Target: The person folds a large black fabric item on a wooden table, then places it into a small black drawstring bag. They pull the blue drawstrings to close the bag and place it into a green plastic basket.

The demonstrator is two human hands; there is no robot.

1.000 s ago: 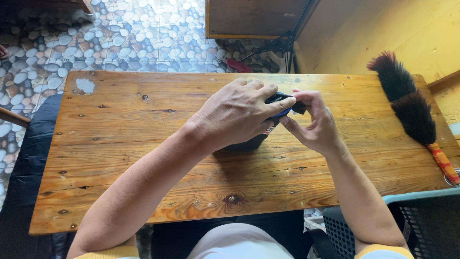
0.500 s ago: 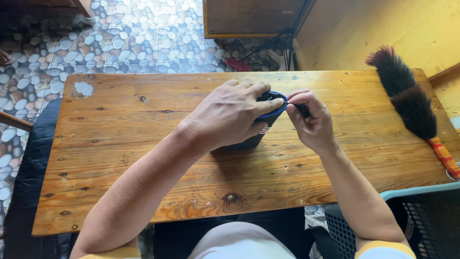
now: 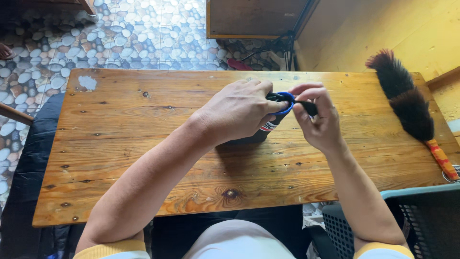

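Observation:
My left hand [image 3: 237, 112] is wrapped over a dark cylindrical container [image 3: 265, 130] with a blue rim [image 3: 289, 102] and a red and white label. It stands near the middle of the wooden table [image 3: 143, 144]. My right hand [image 3: 320, 123] is just right of it. Its thumb and fingers pinch a small black piece [image 3: 309, 107] at the rim. Most of the container is hidden under my left palm, and I cannot tell what the black piece is.
A dark brown feather duster [image 3: 407, 103] with an orange and red handle lies along the table's right end. A dark plastic crate [image 3: 424, 220] stands at the near right. A wooden cabinet [image 3: 254, 17] and a pebble-pattern floor [image 3: 143, 33] lie beyond. A dark cushion [image 3: 28, 158] sits at the left.
Both hands stay on the container. The blue rim shows more now, and my right fingers have closed on the black piece at the rim.

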